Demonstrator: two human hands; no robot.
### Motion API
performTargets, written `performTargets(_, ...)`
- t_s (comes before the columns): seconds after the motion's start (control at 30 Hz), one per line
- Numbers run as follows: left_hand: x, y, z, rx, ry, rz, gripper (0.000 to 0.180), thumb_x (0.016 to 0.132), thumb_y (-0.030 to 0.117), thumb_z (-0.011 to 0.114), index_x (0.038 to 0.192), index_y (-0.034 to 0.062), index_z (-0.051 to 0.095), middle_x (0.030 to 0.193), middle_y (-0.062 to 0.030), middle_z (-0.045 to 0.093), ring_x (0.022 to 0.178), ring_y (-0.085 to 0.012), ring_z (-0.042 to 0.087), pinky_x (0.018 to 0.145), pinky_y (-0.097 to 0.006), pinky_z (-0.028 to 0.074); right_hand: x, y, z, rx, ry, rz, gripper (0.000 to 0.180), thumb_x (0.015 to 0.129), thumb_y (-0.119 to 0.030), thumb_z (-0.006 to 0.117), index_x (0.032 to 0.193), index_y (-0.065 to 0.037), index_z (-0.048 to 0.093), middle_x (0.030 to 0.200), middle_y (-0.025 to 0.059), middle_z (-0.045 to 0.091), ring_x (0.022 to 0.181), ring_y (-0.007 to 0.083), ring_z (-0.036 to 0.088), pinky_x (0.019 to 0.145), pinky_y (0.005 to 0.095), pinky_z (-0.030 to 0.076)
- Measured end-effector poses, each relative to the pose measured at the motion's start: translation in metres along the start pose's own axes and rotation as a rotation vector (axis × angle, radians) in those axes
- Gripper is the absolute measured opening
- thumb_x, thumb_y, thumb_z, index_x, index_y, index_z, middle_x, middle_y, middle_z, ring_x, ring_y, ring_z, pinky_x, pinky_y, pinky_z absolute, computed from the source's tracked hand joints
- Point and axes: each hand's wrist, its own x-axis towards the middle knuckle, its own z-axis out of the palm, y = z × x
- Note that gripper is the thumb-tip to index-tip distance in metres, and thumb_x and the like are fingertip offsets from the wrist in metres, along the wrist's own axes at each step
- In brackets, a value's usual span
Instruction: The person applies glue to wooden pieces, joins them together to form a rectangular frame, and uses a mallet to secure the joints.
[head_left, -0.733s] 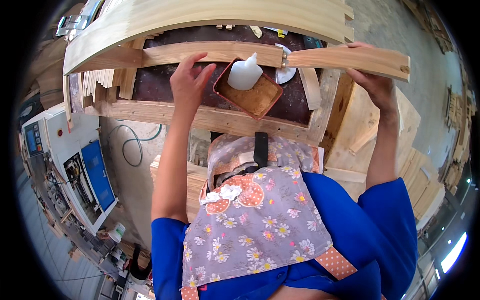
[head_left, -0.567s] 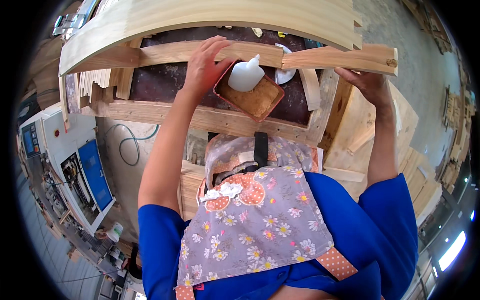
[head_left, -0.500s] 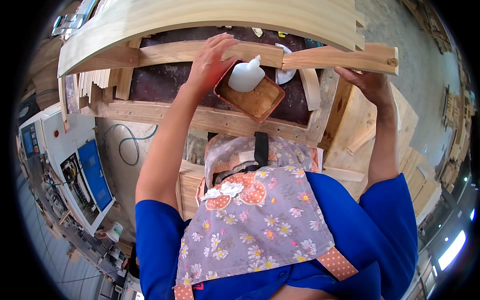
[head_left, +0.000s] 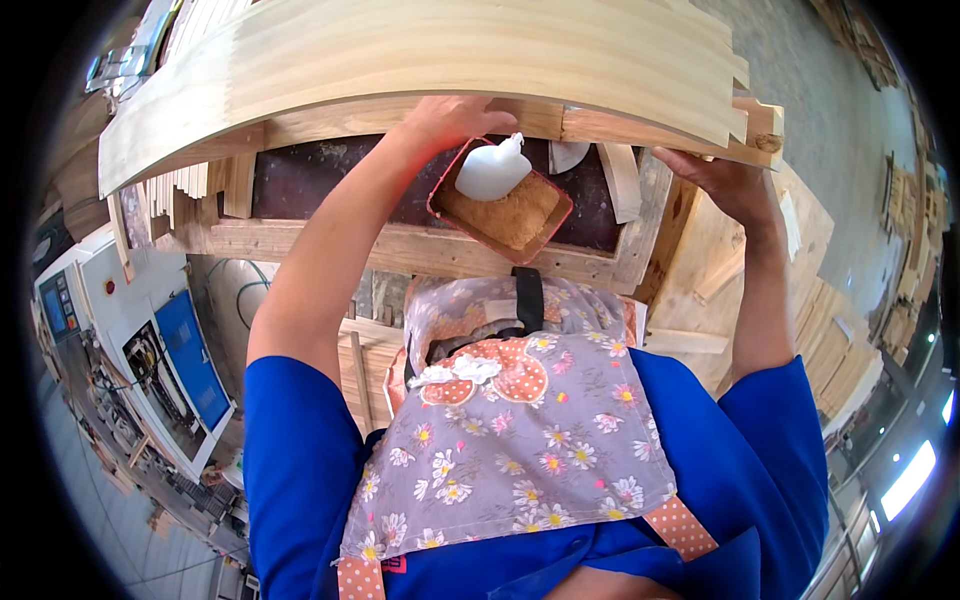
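Observation:
A wide pale wooden panel with a curved lower edge and a notched right end spans the top of the view. Below it runs a narrower wooden rail, partly covered by the panel. My left hand reaches to this rail; its thumb shows, but most fingers are hidden by the panel. My right hand grips the rail's right end from below, thumb toward the left. Between my hands, nearer my left, a red-rimmed box holds brown material and a white plastic bottle.
A wooden frame borders the dark bench top. Upright slats stand at left, a short board at right. A white machine with a blue door is at far left; stacked boards lie right.
The pale panel has come lower and nearer, covering more of the rail. My left hand has moved right along the rail, its fingers now hidden behind the panel. My right hand keeps the rail's end.

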Motion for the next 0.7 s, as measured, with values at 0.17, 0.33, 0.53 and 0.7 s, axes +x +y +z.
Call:
performTargets(0.17,0.013,0.048,-0.027,-0.275,-0.29,-0.253,0.056,0.072,0.034,0.073,0.118,0.0056,0.058,0.113,-0.0146,0.062,0.103,-0.0285,0.058,0.089,-0.039,0.046,0.009,0.008,0.006,-0.557,0.075,-0.512,0.037,0.079,-0.021,0.075,0.109,-0.006,0.061,0.096,0.0031,0.067,0.088,0.0133,0.06,0.074,0.0308,0.052)
performTargets(0.33,0.029,0.013,0.02,-0.206,-0.189,0.146,0.056,0.07,0.032,0.077,0.117,0.0074,0.059,0.11,-0.0119,0.064,0.102,-0.0235,0.057,0.088,-0.036,0.047,0.001,-0.007,0.008,-0.098,-0.078,0.212,0.035,0.079,-0.019,0.073,0.109,-0.006,0.062,0.103,0.0077,0.066,0.099,0.0224,0.06,0.085,0.035,0.048)
performTargets(0.53,0.016,0.004,0.018,-0.049,-0.124,0.235,0.055,0.07,0.032,0.076,0.116,0.0071,0.059,0.11,-0.0121,0.064,0.102,-0.0239,0.058,0.088,-0.036,0.047,-0.014,0.007,0.015,-0.246,0.015,-0.065,0.045,0.075,-0.009,0.071,0.118,-0.009,0.057,0.116,0.0111,0.059,0.109,0.0299,0.055,0.093,0.0382,0.044)
performTargets(0.7,-0.022,-0.007,-0.004,0.026,-0.034,0.227,0.055,0.071,0.032,0.076,0.116,0.0069,0.059,0.109,-0.0123,0.064,0.102,-0.0242,0.058,0.088,-0.036,0.047,-0.028,0.027,0.015,-0.371,0.13,-0.396,0.052,0.07,-0.006,0.074,0.119,-0.007,0.056,0.121,0.012,0.054,0.112,0.0327,0.051,0.097,0.0388,0.041)
